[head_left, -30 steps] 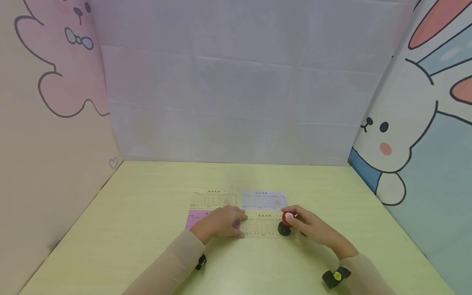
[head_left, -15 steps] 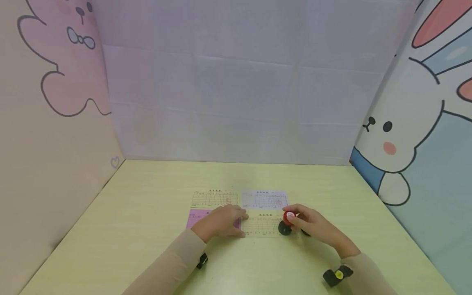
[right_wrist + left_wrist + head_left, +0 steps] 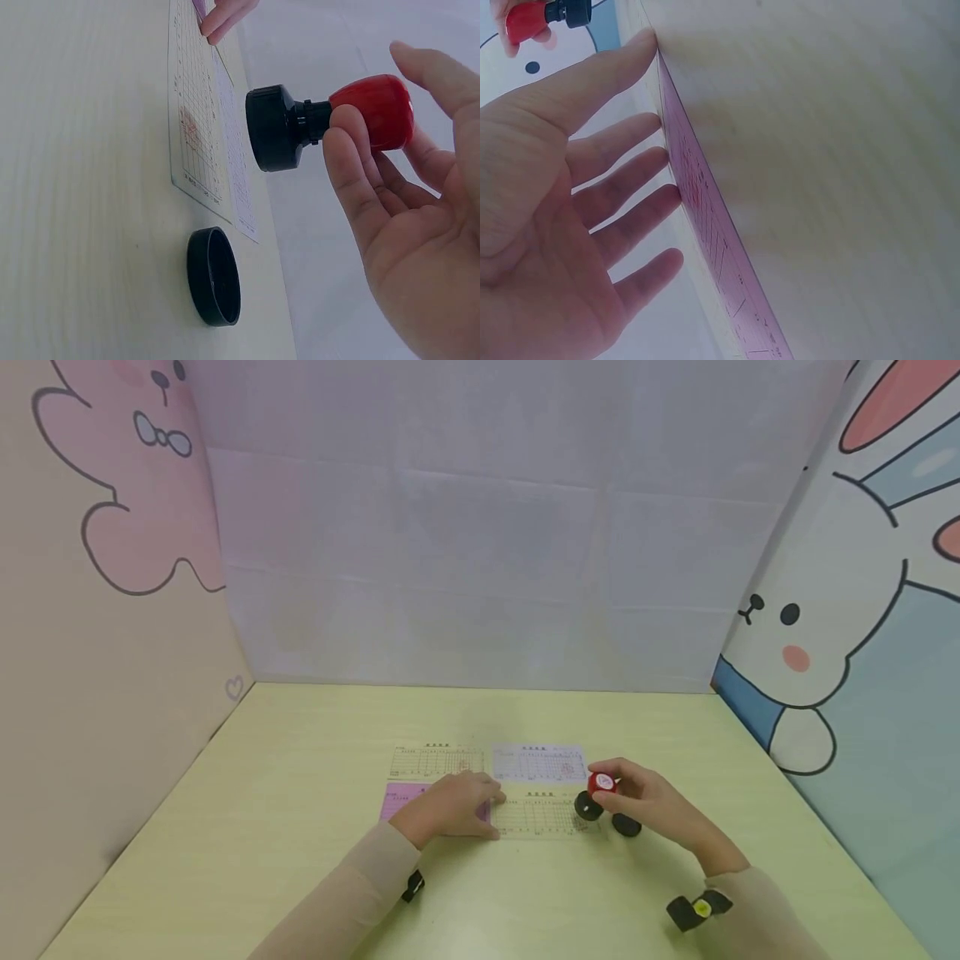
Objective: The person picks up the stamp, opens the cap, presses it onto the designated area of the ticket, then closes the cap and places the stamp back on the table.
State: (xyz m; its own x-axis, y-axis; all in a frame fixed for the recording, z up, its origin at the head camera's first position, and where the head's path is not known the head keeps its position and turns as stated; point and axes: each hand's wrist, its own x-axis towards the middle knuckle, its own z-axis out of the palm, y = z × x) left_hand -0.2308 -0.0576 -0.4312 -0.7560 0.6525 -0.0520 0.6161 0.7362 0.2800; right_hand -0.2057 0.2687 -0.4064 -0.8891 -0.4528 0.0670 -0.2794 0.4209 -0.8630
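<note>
My right hand [image 3: 660, 802] grips the red handle of a round self-inking stamp [image 3: 276, 129] with a black base. In the right wrist view the stamp stands apart from the paper, over the right end of the near yellowish form [image 3: 536, 817]. A red mark [image 3: 189, 124] shows on that form. The round black cap [image 3: 627, 825] lies on the table just right of the form, hollow side up. My left hand [image 3: 448, 806] rests with straight fingers on the pink form [image 3: 400, 798] and reaches the edge of the yellowish one. Its fingertips [image 3: 669, 156] touch the paper.
Behind lie a second yellowish form [image 3: 431, 763] and a lavender form [image 3: 534, 764], each with a red mark. Printed walls stand left and right of the pale table [image 3: 300, 752], and a white sheet [image 3: 480, 568] hangs at the back.
My right hand has lifted the stamp off the near yellowish form and moved slightly up and right. The red mark and the cap now show more fully. My left hand has stayed put.
</note>
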